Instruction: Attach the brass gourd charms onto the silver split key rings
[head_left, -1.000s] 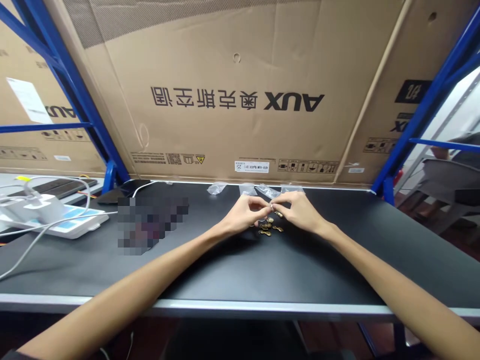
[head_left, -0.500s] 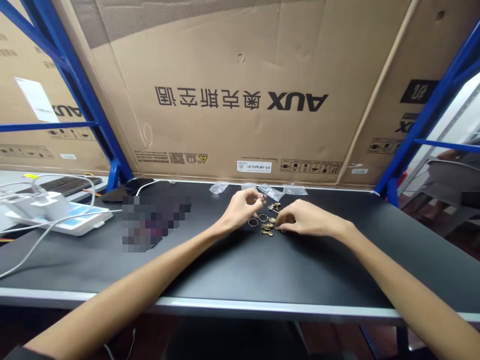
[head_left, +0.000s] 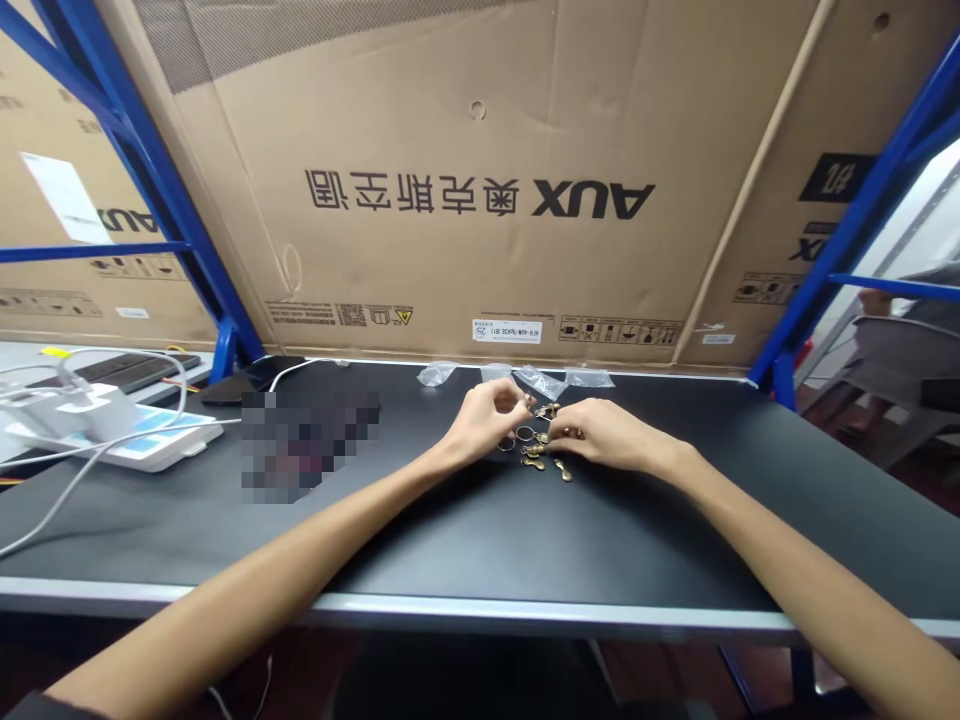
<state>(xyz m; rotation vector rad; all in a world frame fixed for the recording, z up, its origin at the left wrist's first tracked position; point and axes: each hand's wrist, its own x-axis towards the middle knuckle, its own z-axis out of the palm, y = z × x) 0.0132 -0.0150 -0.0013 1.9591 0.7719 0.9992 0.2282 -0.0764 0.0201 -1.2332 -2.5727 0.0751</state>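
My left hand [head_left: 491, 415] is closed in a pinch, with a small shiny metal bit at its fingertips, too small to name. Just across from it, my right hand [head_left: 600, 432] has curled fingers over the pile, and a little brass-coloured glint shows among them; its shape is hidden. Between and below both hands lie several brass-coloured charms. One, a rounded brass charm [head_left: 564, 470], sits by itself nearest me, with another brass charm [head_left: 533, 463] to its left. A metal key ring [head_left: 526, 433] lies between the hands, and a second ring [head_left: 507, 444] is partly covered by my left hand.
Several clear plastic bags [head_left: 541, 381] lie along the back of the black table [head_left: 480, 540], before a large cardboard box [head_left: 465, 260]. Left are a white power strip [head_left: 161, 440] with cables, a dark phone-like slab [head_left: 244, 380] and a pixelated patch. Blue posts [head_left: 832, 230] flank the table.
My right hand has shifted slightly, uncovering a brass charm below its fingers. My left hand keeps its pinch, hardly moved, and now covers more of the nearby ring.
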